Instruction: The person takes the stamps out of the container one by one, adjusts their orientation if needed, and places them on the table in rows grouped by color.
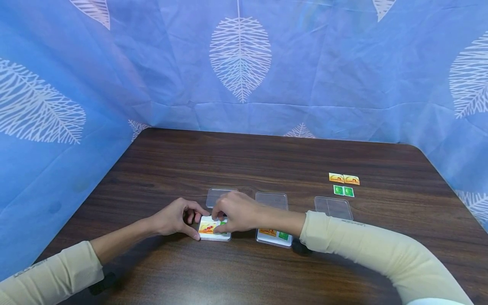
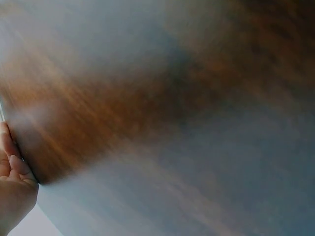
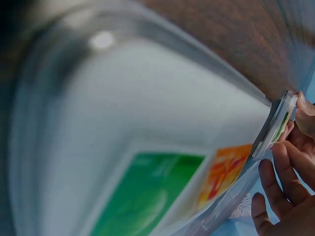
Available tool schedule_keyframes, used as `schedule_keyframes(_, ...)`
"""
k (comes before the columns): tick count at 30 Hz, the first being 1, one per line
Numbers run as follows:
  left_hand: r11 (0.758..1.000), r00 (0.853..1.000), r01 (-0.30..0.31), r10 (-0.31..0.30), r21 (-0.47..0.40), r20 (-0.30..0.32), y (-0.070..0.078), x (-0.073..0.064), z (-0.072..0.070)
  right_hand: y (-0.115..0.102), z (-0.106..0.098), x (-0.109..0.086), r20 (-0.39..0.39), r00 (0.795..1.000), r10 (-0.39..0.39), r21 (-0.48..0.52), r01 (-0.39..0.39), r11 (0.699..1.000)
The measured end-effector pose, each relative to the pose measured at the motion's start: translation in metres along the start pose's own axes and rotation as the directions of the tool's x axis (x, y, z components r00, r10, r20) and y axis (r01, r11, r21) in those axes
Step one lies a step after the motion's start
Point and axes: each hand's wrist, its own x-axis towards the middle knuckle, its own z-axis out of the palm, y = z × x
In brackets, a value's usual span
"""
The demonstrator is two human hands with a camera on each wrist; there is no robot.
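In the head view my left hand (image 1: 175,217) grips the left side of a clear plastic case (image 1: 214,238), thumb at the front corner and fingers behind. An orange stamp (image 1: 207,228) lies on the white sheet inside it. Over the case's right part reaches my right hand (image 1: 241,212), its thumb and index finger curled at a green stamp (image 1: 223,222) that they partly cover. In the right wrist view the right hand (image 3: 290,201) has its fingertips right at the edge of this case (image 3: 275,125). Only part of the left hand (image 2: 17,191) appears in its own wrist view.
A second case (image 1: 273,241) with orange and green stamps sits under the right forearm. Three clear lids, left (image 1: 217,195), middle (image 1: 271,198) and right (image 1: 331,206), lie behind. Orange stamps (image 1: 344,178) and green stamps (image 1: 344,191) lie in pairs at the back right.
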Motion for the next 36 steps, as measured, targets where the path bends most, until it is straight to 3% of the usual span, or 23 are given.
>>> schedule_keyframes(10,1.0,1.0,0.001,-0.001,0.015,-0.002,0.0,0.001,0.0,-0.006,0.003,0.005,-0.006,1.0,0.014,-0.122,-0.015,0.992)
schedule_keyframes(36,0.999,1.0,-0.004,0.005,0.037,-0.008,0.003,0.0,0.001,-0.015,0.006,0.006,0.011,0.998,0.059,-0.205,-0.056,0.977)
